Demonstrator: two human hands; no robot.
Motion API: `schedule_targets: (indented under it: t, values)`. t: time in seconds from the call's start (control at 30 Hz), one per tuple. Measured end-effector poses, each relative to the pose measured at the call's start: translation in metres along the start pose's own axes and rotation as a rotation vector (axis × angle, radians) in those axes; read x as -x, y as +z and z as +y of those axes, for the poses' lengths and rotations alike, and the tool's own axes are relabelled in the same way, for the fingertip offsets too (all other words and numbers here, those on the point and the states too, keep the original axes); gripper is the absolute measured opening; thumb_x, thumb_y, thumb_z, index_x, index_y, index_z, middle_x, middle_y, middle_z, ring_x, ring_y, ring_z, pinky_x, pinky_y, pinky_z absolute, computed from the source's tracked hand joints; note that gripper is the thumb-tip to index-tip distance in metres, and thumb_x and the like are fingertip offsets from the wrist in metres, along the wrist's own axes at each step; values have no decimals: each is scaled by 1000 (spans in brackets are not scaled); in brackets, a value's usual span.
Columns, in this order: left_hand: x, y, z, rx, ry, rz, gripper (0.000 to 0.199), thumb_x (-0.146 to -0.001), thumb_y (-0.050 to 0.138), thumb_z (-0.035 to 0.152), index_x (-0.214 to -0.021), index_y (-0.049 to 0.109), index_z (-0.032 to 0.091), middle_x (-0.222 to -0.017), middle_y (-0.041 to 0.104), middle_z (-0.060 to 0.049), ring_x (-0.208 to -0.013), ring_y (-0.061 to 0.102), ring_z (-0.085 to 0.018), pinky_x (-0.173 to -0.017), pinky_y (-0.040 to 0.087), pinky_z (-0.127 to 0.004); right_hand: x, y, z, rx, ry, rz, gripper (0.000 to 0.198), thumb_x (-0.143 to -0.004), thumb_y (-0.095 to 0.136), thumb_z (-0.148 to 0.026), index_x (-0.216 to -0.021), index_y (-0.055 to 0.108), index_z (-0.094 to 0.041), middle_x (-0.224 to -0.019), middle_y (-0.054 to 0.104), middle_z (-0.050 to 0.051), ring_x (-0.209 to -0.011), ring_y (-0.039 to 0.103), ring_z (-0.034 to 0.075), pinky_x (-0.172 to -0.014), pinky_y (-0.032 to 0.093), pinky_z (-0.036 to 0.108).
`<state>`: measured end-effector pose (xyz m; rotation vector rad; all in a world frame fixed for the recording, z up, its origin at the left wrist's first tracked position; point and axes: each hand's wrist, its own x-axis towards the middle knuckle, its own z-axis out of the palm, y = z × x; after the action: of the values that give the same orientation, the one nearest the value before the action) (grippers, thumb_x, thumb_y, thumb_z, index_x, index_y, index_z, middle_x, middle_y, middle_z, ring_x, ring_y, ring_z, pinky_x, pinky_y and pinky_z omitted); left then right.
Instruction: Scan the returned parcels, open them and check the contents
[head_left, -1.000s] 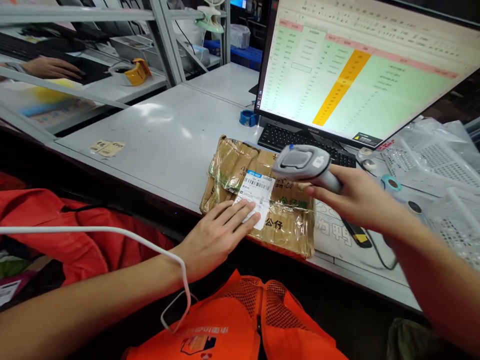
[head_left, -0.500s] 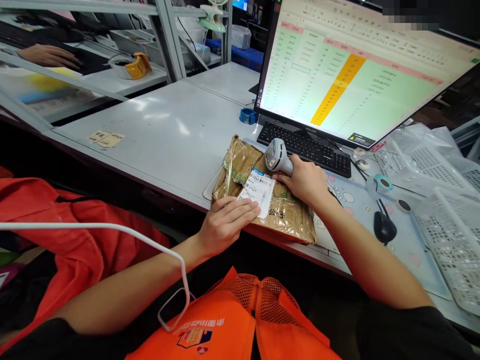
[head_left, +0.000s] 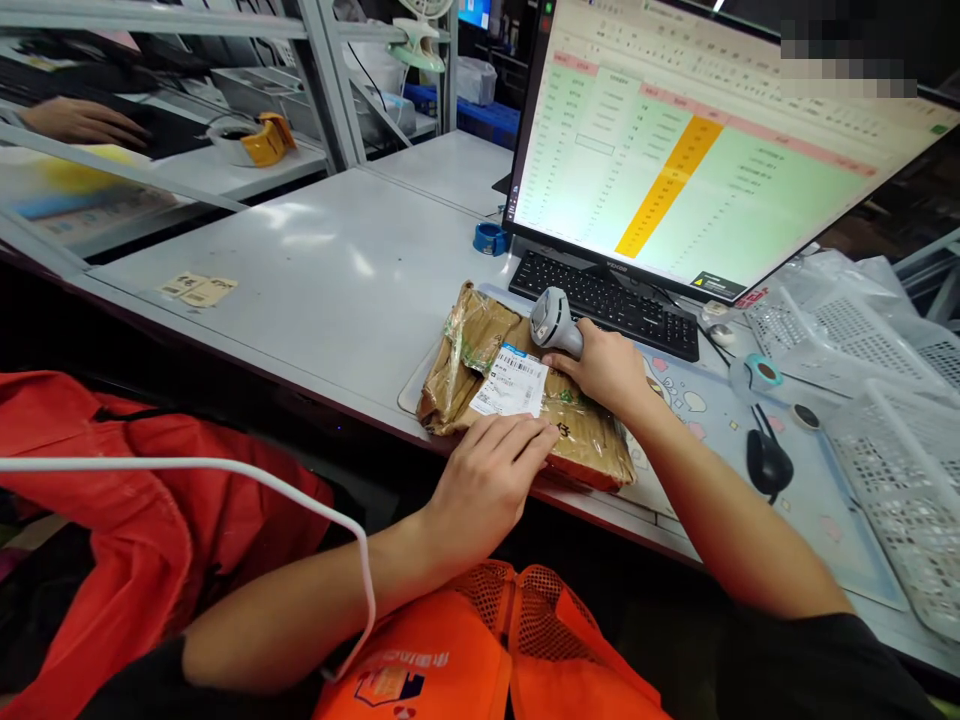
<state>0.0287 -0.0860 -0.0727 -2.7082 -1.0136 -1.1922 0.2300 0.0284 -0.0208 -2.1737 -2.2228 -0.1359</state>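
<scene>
A crumpled cardboard parcel (head_left: 469, 345) wrapped in shiny clear tape lies at the table's front edge. On its top is a white shipping label (head_left: 511, 382) with a barcode and a blue strip. My right hand (head_left: 609, 368) grips the handle of a grey barcode scanner (head_left: 551, 318), whose head sits over the parcel's far side. My left hand (head_left: 491, 475) rests on the parcel's near side just below the label, fingers stretched out and holding nothing. Its fingertips cover part of the printed box.
Behind the parcel stand a black keyboard (head_left: 615, 305) and a monitor (head_left: 697, 150). To the right are a mouse (head_left: 769, 455), a tape roll (head_left: 763, 371) and white plastic baskets (head_left: 892, 490). A blue tape roll (head_left: 490, 238) lies by the monitor. Another person's hand (head_left: 82, 122) shows at far left.
My left hand has slid right along the parcel's near side, off the label's lower left corner, uncovering more of the label. The right hand still holds the scanner in nearly the same place.
</scene>
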Motion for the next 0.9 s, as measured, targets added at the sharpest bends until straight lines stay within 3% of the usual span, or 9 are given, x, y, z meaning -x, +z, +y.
schedule_targets:
  t: [0.17,0.3,0.37,0.47,0.67,0.77,0.9]
  values:
    - [19,39,-6,28,13,325,33,-98,55,0,-125,70,13,-116,80,-7,-106,73,-21,-98,47,-36,2,-1,1,-24,14,3,57,-89,66,-73,-113,62,-22,-101,76,15,-93,71,36,-70,44,36]
    - [27,53,-9,0,40,437,38,-98,54,-1,-128,70,16,-113,82,-5,-104,75,-18,-97,46,-33,0,-3,1,-45,20,0,59,-88,67,-72,-116,64,-21,-102,76,15,-92,70,34,-72,46,36]
    - [30,53,-9,1,46,440,40,-98,56,0,-132,69,18,-113,82,-4,-104,76,-18,-96,47,-32,-3,-16,5,-80,18,-4,57,-87,68,-71,-113,66,-20,-100,75,13,-89,69,31,-72,46,35]
    - [33,45,-7,25,41,402,42,-99,55,1,-134,68,20,-116,81,-4,-106,75,-17,-95,47,-32,-1,-58,16,-176,-16,-61,50,-89,67,-69,-98,69,-20,-87,72,8,-76,64,23,-66,45,33]
    - [24,35,-10,30,65,339,39,-99,54,0,-128,69,19,-118,81,-3,-107,74,-18,-95,46,-34,31,-149,48,-345,-142,-488,60,-85,68,-76,-97,71,-17,-64,54,-1,-57,55,13,-49,39,25]
    - [20,36,-11,21,76,351,37,-99,54,-1,-127,69,17,-118,80,-4,-107,74,-19,-95,46,-35,42,-166,54,-361,-195,-621,61,-84,72,-75,-99,72,-16,-63,52,-3,-55,52,10,-45,37,23]
    - [20,37,-11,24,85,359,37,-98,55,-2,-126,70,16,-116,81,-4,-107,74,-20,-93,46,-35,46,-173,50,-286,-144,-688,68,-85,63,-82,-94,69,-15,-58,46,-6,-45,41,6,-38,32,22]
